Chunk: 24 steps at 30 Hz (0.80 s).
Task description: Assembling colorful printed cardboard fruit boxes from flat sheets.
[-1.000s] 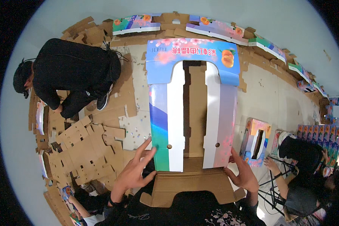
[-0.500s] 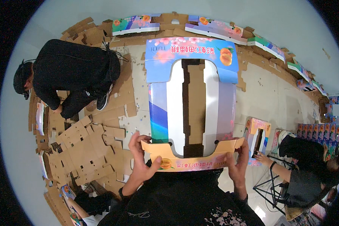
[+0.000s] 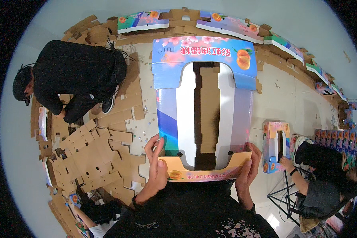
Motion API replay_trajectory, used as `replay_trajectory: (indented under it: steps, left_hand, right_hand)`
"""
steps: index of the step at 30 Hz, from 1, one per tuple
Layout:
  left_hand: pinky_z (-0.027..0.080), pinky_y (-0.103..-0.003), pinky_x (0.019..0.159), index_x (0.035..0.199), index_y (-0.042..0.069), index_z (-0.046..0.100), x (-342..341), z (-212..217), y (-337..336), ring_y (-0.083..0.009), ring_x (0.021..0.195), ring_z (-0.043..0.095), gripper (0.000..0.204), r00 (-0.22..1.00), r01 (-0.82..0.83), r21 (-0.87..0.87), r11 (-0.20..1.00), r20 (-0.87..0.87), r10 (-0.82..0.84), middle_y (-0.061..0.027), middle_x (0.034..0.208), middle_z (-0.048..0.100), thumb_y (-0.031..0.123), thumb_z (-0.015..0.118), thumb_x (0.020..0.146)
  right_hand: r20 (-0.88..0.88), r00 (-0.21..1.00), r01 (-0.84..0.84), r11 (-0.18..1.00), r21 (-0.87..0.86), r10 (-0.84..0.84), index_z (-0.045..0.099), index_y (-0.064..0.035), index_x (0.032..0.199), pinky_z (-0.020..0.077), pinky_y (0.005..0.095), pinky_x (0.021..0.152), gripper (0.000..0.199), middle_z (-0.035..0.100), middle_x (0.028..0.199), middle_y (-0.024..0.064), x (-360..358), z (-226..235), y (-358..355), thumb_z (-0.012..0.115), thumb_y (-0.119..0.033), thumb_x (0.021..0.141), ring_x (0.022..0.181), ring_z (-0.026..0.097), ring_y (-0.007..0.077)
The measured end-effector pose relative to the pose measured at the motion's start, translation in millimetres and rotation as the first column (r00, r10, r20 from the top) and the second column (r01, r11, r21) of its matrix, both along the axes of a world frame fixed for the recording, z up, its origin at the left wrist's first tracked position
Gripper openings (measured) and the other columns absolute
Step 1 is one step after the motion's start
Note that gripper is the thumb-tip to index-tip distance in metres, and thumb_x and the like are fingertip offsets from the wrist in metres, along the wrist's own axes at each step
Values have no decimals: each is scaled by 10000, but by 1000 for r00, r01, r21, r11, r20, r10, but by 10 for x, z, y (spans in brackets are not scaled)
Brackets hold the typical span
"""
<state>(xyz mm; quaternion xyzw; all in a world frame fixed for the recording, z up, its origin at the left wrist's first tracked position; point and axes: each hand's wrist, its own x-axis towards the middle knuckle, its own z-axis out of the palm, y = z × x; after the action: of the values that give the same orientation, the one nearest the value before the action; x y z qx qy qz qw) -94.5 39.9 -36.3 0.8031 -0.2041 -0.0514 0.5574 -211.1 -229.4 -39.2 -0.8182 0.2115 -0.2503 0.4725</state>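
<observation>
A printed cardboard fruit box (image 3: 225,115) stands in front of my chest, with blue and lilac sides, a white top and a long opening through its middle. Its far end is a blue flap (image 3: 204,51) with blossoms and a peach picture. At the near end, an orange flap (image 3: 206,174) stands up against my shirt. My left hand (image 3: 158,170) grips the flap's left corner, thumb in front and fingers along the box's side. On the right corner, my right hand (image 3: 248,172) is closed the same way, its fingers partly hidden behind the cardboard.
Flat brown cardboard sheets (image 3: 87,158) lie on the floor at left. A person in black (image 3: 79,75) bends down beyond them. At right, a seated co-worker's hand (image 3: 287,163) touches a similar box (image 3: 270,148). More printed boxes (image 3: 142,22) line the far wall.
The orange flap's two outer ends have come inward against the box. My left hand has shifted right, its fingers now along the side. The co-worker's box at right has turned more upright.
</observation>
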Motion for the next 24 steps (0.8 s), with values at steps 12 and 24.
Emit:
replay_trajectory:
  steps: [12,24]
  left_hand:
    - [136,-424,1263,1645,-33,83,133,-167,-79,-297,1556,189,730,906,-67,-196,978,-422,-23,-207,1684,169,281,417,1076]
    - [310,-465,1210,1664,83,111,411,51,-123,-329,1438,381,1025,837,-105,-470,876,-518,-178,-170,1580,338,207,748,870]
  right_hand:
    - [6,999,45,980,195,-47,568,4,1381,431,404,1087,374,527,1390,173,77,-39,-9,510,-182,1062,1277,528,270]
    - [32,999,30,963,266,-40,540,-4,1380,473,390,1034,379,550,1379,151,245,-14,-175,561,-168,1039,1218,558,245]
